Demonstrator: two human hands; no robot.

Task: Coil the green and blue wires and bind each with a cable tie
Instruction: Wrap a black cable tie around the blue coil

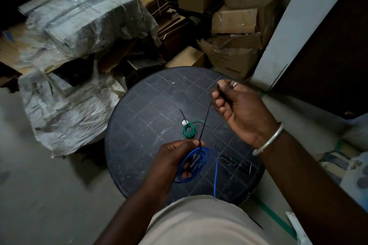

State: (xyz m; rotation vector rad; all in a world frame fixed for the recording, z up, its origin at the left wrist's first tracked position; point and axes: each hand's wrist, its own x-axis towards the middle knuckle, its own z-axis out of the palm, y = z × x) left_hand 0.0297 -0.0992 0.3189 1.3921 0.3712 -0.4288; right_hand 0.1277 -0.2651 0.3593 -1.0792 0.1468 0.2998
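left hand [173, 161] low over the near edge of the worktop [139, 117], fingers curled round blue wire coil [204, 162]. right hand [239, 109] raised over worktop's right side, fingers curled, pinching cable tie [205, 122]. forearms angle inward.

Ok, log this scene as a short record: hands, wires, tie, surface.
left hand: grips blue coil, loose tail hanging
right hand: pinches top end of black cable tie
black cable tie: runs straight down to blue coil
green coil: lies on table, second tie sticking out
table: round, black, gridded
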